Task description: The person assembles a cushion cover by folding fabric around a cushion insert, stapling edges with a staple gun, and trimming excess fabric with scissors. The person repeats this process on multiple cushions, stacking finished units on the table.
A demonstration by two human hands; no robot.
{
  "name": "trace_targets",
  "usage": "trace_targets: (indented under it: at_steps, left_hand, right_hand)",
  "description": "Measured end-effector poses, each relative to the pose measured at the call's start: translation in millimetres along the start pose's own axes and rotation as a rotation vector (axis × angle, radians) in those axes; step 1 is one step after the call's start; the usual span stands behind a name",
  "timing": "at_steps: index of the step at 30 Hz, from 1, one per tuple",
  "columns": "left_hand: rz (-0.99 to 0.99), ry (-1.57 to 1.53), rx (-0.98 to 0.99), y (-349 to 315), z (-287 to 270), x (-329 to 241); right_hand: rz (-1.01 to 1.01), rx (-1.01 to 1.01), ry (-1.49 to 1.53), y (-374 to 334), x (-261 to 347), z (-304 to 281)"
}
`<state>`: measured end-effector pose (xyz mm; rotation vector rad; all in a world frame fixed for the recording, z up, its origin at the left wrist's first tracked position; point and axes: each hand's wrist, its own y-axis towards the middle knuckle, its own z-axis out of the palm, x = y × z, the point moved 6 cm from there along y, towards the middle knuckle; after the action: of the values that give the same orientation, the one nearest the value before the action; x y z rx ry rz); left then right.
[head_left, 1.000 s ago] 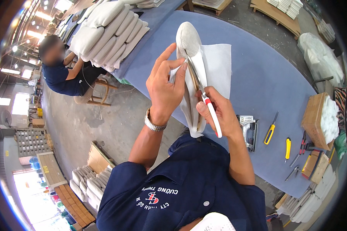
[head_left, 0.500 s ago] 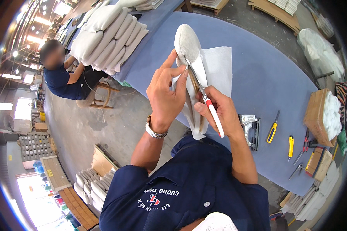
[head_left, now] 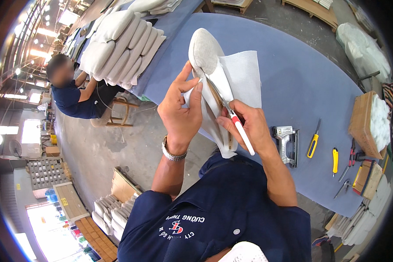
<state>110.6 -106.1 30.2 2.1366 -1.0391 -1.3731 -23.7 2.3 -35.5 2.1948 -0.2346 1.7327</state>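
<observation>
Before me is a long padded piece (head_left: 205, 50) with a rounded end in light grey fabric. Its side lies open along a brown inner edge, and loose white cloth (head_left: 242, 74) spreads to its right. My left hand (head_left: 181, 105) pinches the fabric edge between thumb and finger, with another finger stretched against the padding. In my right hand (head_left: 249, 124) is a long, slim metal tool with a red and white handle (head_left: 241, 131). Its pointed end lies in the opening, close to my left fingertips. Whether it has one blade or two is unclear.
On the blue table (head_left: 310, 83) lie a staple gun (head_left: 286, 144), a yellow screwdriver (head_left: 313, 142) and a yellow utility knife (head_left: 335, 161). A box of white stuffing (head_left: 367, 124) stands at right. Padded pieces (head_left: 120, 48) are stacked at left beside a seated co-worker (head_left: 76, 94).
Both hands and the padded piece have shifted slightly left in the picture. My left hand sits a little lower, still pinching the fabric. The tool remains in the opening.
</observation>
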Motion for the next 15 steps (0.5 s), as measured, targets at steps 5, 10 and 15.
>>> trace_targets:
  at_steps: [5, 10, 15]
  left_hand:
    - [0.014, -0.082, 0.008, 1, -4, 4]
    - [-0.119, -0.111, 0.035, -6, -9, -1]
    - [-0.123, -0.146, 0.041, -6, -11, 2]
  right_hand:
    - [0.049, 0.085, 0.077, -2, 1, 0]
    - [0.016, 0.186, 0.102, -19, -2, 0]
    - [-0.001, 0.191, 0.086, -24, 3, -5]
